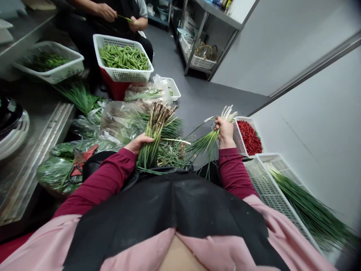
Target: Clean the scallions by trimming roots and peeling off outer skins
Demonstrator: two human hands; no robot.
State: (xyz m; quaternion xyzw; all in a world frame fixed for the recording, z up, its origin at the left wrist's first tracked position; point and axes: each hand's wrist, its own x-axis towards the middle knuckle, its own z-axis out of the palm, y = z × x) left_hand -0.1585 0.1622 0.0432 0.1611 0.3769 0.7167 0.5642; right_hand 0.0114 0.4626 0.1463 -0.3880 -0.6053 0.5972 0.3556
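Head view: left hand (140, 143), fingers mostly hidden, clasps brown-ended green stalks (154, 131), seemingly uncleaned; right hand (225, 131), tightly curled, holds white-ended green stalks (208, 141), seemingly cleaned.

soft, muted light, with blur and stretching toward the edges.
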